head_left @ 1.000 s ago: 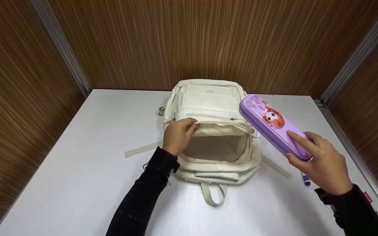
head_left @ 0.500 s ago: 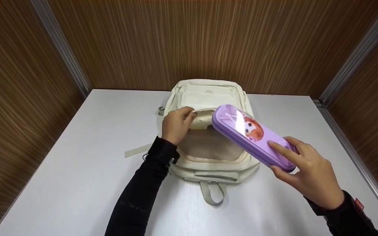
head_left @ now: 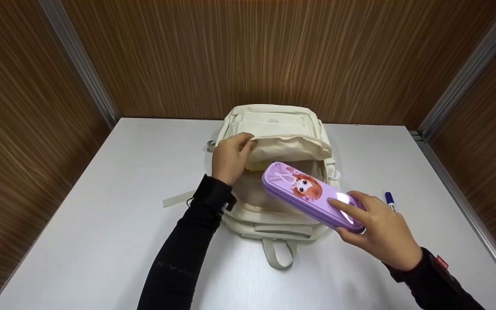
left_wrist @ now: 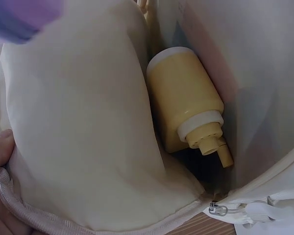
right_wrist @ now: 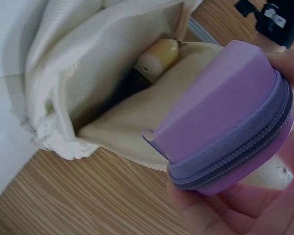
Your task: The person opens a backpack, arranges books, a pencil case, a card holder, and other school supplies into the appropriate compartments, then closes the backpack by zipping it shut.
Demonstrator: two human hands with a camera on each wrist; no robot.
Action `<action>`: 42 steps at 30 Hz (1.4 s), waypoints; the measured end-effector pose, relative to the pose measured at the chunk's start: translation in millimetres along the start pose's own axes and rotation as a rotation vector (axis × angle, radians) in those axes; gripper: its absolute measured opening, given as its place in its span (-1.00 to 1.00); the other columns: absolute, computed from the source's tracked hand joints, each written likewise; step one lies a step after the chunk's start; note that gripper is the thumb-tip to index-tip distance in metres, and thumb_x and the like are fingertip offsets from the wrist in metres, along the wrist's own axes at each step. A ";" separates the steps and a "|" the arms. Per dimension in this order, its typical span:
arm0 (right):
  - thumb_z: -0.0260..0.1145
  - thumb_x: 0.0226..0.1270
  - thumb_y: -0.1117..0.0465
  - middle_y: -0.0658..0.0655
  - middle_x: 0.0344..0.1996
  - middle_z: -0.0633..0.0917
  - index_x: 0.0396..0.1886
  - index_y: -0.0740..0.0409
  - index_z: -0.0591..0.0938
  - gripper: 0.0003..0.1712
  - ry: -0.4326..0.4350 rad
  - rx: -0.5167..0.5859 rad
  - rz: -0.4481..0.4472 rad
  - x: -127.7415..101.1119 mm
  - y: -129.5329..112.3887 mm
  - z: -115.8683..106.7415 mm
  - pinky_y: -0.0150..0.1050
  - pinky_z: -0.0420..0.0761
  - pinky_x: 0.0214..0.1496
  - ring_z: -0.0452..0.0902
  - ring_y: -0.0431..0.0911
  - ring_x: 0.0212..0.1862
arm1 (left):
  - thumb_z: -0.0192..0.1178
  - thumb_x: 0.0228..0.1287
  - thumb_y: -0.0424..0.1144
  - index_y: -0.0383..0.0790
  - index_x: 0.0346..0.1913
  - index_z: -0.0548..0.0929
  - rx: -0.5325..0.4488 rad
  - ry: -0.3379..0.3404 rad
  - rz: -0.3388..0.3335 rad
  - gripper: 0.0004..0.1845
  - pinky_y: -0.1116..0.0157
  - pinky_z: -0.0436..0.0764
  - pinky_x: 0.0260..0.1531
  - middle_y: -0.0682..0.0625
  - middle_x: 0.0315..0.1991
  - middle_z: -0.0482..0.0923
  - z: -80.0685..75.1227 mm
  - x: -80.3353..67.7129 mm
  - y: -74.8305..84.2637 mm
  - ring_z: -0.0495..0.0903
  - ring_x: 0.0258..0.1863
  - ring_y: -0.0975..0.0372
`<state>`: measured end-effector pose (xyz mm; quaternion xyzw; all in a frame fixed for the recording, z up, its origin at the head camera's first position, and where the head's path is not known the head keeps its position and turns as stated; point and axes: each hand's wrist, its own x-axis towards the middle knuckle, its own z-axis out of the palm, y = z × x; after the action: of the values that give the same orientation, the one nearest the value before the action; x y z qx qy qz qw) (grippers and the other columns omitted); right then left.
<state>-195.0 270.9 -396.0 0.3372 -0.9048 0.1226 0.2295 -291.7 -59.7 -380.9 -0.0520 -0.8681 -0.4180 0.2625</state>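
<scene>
White table (head_left: 101, 224) boxed in on three sides by brown wood-grain walls (head_left: 248, 56) with metal strips in the corners, so it's a pretty tight nook. Cream backpack (head_left: 280, 129) lies flat near the far wall, with bare tabletop to its left, right and front. A blue marker (head_left: 389, 200) lies on the right, just beside the right hand (head_left: 381, 234). That hand grips one end of the purple pencil case (head_left: 310, 196), which hangs tilted over the bag's open mouth, far end low. The left hand (head_left: 230, 158) pinches the upper flap and holds it up. Only the wrist views look inside: a yellow bottle (left_wrist: 186, 98) lies deep in the bag. The right wrist view also shows the case's zipper (right_wrist: 235, 152) closed.
</scene>
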 end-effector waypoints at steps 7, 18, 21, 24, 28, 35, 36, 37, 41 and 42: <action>0.55 -0.09 0.06 0.38 -0.04 0.64 0.10 -0.07 0.68 -0.37 -0.035 -0.005 0.075 4.7 24.8 31.3 0.19 0.64 -0.16 0.61 0.26 -0.04 | 0.27 0.29 -0.15 -0.12 -0.16 0.78 0.010 0.001 0.027 -0.82 0.19 0.63 -0.15 0.02 -0.20 0.78 2.6 -2.8 2.0 0.74 -0.17 0.18; 0.49 0.01 0.01 0.43 -0.04 0.62 0.20 -0.08 0.62 -0.34 -0.096 -0.009 0.237 24.3 31.1 65.0 0.22 0.60 -0.30 0.59 0.31 -0.11 | 0.25 0.30 -0.20 -0.16 -0.12 0.76 0.018 0.008 0.082 -0.81 0.20 0.64 -0.14 -0.01 -0.16 0.77 5.1 -8.9 2.1 0.74 -0.16 0.19; 0.48 0.02 0.00 0.42 -0.08 0.62 0.20 -0.08 0.61 -0.35 -0.101 -0.012 0.262 32.8 28.5 74.0 0.20 0.59 -0.35 0.58 0.29 -0.14 | 0.26 0.30 -0.20 -0.16 -0.11 0.76 0.012 0.008 0.069 -0.81 0.20 0.65 -0.13 -0.01 -0.15 0.77 6.6 -13.2 0.1 0.74 -0.16 0.19; 0.47 0.03 0.00 0.40 -0.12 0.62 0.19 -0.09 0.62 -0.36 -0.101 -0.016 0.285 43.7 25.6 83.3 0.19 0.57 -0.37 0.57 0.26 -0.17 | 0.27 0.29 -0.20 -0.16 -0.12 0.76 0.001 0.010 0.057 -0.81 0.21 0.65 -0.11 -0.01 -0.15 0.77 7.6 -15.9 -1.3 0.74 -0.14 0.20; 0.46 0.03 -0.01 0.40 -0.13 0.62 0.14 -0.08 0.64 -0.40 -0.088 -0.021 0.313 60.0 22.1 94.7 0.21 0.55 -0.38 0.55 0.26 -0.17 | 0.27 0.28 -0.21 -0.16 -0.12 0.76 -0.007 0.021 0.061 -0.82 0.20 0.65 -0.11 -0.02 -0.15 0.77 7.6 -15.5 -1.8 0.74 -0.15 0.19; 0.46 -0.01 0.00 0.45 -0.12 0.62 0.01 0.08 0.68 -0.46 -0.055 -0.030 0.350 87.3 16.6 114.1 0.26 0.57 -0.32 0.57 0.33 -0.17 | 0.27 0.28 -0.20 -0.17 -0.12 0.76 -0.007 0.017 0.075 -0.81 0.21 0.65 -0.11 -0.02 -0.16 0.77 7.5 -14.6 -1.0 0.74 -0.16 0.19; 0.46 0.00 0.00 0.46 -0.11 0.62 0.01 0.09 0.68 -0.46 -0.050 -0.031 0.350 90.3 15.9 116.7 0.27 0.58 -0.32 0.57 0.34 -0.16 | 0.27 0.28 -0.20 -0.17 -0.13 0.76 -0.008 0.016 0.077 -0.81 0.21 0.65 -0.11 -0.02 -0.16 0.77 7.8 -14.6 -1.0 0.74 -0.15 0.19; 0.46 0.00 0.00 0.47 -0.09 0.61 0.03 0.08 0.67 -0.45 -0.045 -0.032 0.347 93.0 15.3 119.0 0.27 0.59 -0.31 0.57 0.35 -0.15 | 0.27 0.28 -0.20 -0.17 -0.13 0.76 -0.011 0.015 0.080 -0.82 0.21 0.65 -0.10 -0.02 -0.16 0.77 8.2 -14.5 -1.1 0.74 -0.15 0.19; 0.48 0.01 0.01 0.48 -0.10 0.62 0.12 0.03 0.65 -0.39 -0.019 -0.014 0.315 100.1 15.4 125.4 0.28 0.61 -0.27 0.55 0.36 -0.06 | 0.27 0.29 -0.20 -0.17 -0.15 0.76 -0.017 0.020 0.082 -0.83 0.20 0.65 -0.11 -0.02 -0.17 0.77 9.6 -14.1 -1.9 0.74 -0.15 0.18; 0.48 0.01 0.01 0.48 -0.10 0.62 0.12 0.04 0.65 -0.39 -0.020 -0.011 0.302 100.6 16.2 125.8 0.27 0.61 -0.27 0.55 0.36 -0.05 | 0.27 0.29 -0.20 -0.17 -0.15 0.76 -0.016 0.021 0.082 -0.83 0.20 0.65 -0.11 -0.02 -0.17 0.77 9.9 -14.0 -2.1 0.74 -0.16 0.18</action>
<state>-314.8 179.8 -455.7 0.1972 -0.9481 0.1474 0.2010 -284.4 -51.8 -394.5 -0.0855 -0.8591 -0.4143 0.2880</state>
